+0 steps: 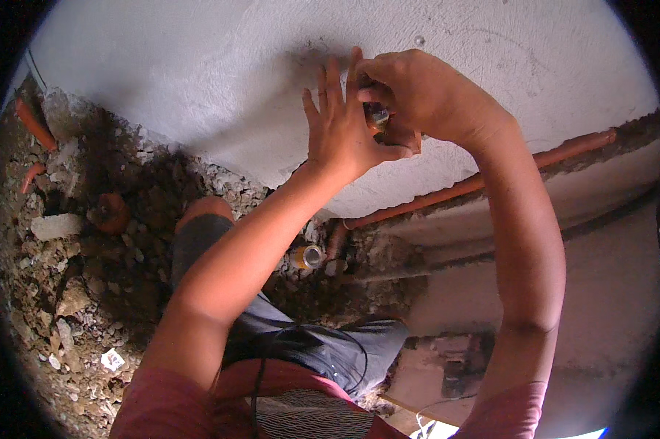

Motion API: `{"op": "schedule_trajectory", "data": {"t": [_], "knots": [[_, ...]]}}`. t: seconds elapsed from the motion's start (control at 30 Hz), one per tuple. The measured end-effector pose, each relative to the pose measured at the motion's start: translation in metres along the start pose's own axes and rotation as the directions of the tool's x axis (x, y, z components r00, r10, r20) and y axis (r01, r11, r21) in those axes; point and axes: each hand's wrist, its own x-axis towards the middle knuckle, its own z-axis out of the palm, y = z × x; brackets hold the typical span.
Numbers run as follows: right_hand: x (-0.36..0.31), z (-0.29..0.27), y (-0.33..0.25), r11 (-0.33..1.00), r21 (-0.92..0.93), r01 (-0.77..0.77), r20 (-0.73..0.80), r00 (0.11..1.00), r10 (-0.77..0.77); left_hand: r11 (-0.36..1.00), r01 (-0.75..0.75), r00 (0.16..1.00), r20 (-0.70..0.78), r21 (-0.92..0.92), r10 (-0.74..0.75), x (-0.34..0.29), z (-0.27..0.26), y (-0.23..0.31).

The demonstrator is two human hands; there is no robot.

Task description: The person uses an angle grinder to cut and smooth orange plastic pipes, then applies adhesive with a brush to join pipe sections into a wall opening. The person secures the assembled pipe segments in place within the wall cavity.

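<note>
My left hand (pixel 337 135) lies against the white wall (pixel 227 88), fingers spread and pointing up, the thumb stretched to the right. Between its thumb and forefinger, a small orange-rimmed fitting (pixel 380 132) shows at the wall, with dark and shiny parts inside. My right hand (pixel 410 91) reaches over this fitting from the right. Its fingers are bent and closed at the fitting, close beside my left forefinger. Whatever those fingertips grip is hidden, and the fitting is largely covered by both hands.
An orange pipe (pixel 447 201) runs along a groove in the wall at right, above a dark cable (pixel 447 263). Rubble (pixel 74 293) covers the ground at left, with orange pipe pieces (pixel 36 124). A yellow can (pixel 306 257) lies near my legs (pixel 308 347).
</note>
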Motion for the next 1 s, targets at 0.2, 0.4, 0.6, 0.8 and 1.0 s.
{"op": "schedule_trajectory", "data": {"t": [0.2,0.4,0.6,0.8,1.0], "knots": [[-0.008,-0.033,-0.008,0.999,-0.006,-0.048,-0.074,0.996,0.047,0.997,0.047,0.999,-0.019,-0.068,-0.049,0.000,-0.004,0.003],[-0.015,-0.049,-0.007,0.995,0.090,-0.046,-0.100,0.993,0.055,0.994,0.051,0.998,-0.021,-0.100,-0.054,0.002,-0.005,0.003],[-0.013,-0.021,0.000,0.966,0.217,-0.139,0.145,0.983,0.109,0.994,0.061,0.998,-0.025,-0.092,-0.063,0.000,-0.002,0.001],[-0.007,-0.006,0.007,0.996,0.058,0.060,0.018,0.998,-0.061,0.996,0.056,0.997,-0.042,-0.071,-0.060,-0.001,0.001,-0.001],[-0.034,-0.033,0.012,0.988,0.098,-0.119,-0.065,0.990,0.126,0.997,0.016,0.997,-0.075,-0.078,-0.022,0.000,0.000,0.000]]}}
